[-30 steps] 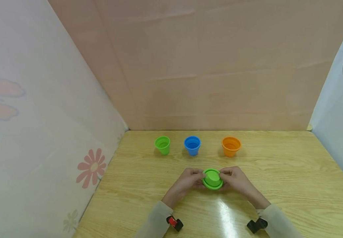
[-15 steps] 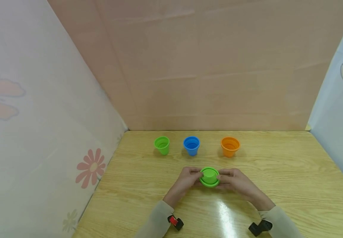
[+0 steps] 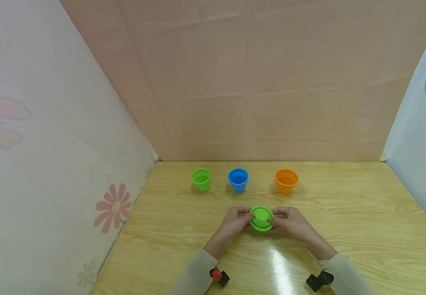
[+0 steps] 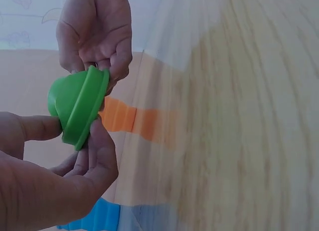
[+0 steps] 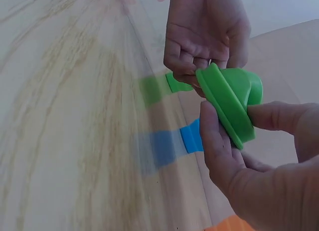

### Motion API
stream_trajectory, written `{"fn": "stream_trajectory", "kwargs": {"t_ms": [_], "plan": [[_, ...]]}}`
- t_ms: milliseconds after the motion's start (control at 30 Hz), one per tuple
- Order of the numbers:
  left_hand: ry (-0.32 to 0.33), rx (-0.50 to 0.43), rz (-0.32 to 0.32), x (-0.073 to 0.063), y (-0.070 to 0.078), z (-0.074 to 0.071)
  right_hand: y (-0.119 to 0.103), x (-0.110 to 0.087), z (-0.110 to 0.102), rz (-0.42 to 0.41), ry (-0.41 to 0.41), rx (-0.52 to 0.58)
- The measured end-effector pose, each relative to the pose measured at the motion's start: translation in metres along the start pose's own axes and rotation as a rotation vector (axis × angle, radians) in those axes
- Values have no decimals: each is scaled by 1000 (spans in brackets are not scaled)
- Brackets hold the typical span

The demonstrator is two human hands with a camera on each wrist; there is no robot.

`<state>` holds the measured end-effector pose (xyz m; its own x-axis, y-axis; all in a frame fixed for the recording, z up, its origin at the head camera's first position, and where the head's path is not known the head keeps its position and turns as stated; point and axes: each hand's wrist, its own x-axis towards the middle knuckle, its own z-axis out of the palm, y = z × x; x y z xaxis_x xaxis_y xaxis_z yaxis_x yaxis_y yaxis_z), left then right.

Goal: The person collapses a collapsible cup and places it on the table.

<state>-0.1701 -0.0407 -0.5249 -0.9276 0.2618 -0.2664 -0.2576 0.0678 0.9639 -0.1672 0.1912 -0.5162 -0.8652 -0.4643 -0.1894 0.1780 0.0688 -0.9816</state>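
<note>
Both hands hold one partly collapsed green folding cup (image 3: 261, 218) above the table, its base turned toward the head camera. My left hand (image 3: 235, 223) pinches its left edge, thumb on the base side and fingers behind the rim. On the opposite edge, my right hand (image 3: 293, 224) pinches in the same way. In the left wrist view the cup (image 4: 79, 109) shows a wide rim and a short bulging base. The right wrist view shows the cup's wall (image 5: 234, 99) dented near the thumb. Some fingertips are hidden behind the rim.
Along the back of the table (image 3: 168, 229) stand three upright cups: green (image 3: 202, 180), blue (image 3: 238, 180) and orange (image 3: 286, 181). A tan cloth wall (image 3: 257, 82) rises behind them, and patterned white sheets (image 3: 69, 123) flank the table.
The green cup in the hands has shifted slightly left and up, and its base looks more squashed. Both hands keep their pinch; the three standing cups have not moved.
</note>
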Motion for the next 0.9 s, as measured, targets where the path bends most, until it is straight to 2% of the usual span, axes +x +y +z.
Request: {"fn": "stream_trajectory", "kwargs": {"t_ms": [167,300,600,767,900], "plan": [[-72,-43,-2,-1,-1,-4,0,1,1,2,47,-30],[-98,-69,1,-3,1,-6,-1,1,3,11,70,-37],[-65,-47,31,-2,1,-6,-3,-1,6,13,38,-23],[-15,-6,34,0,0,-4,-2,-1,5,15,36,-58],[29,27,36,-1,3,0,-1,0,6,23,67,-85]]}}
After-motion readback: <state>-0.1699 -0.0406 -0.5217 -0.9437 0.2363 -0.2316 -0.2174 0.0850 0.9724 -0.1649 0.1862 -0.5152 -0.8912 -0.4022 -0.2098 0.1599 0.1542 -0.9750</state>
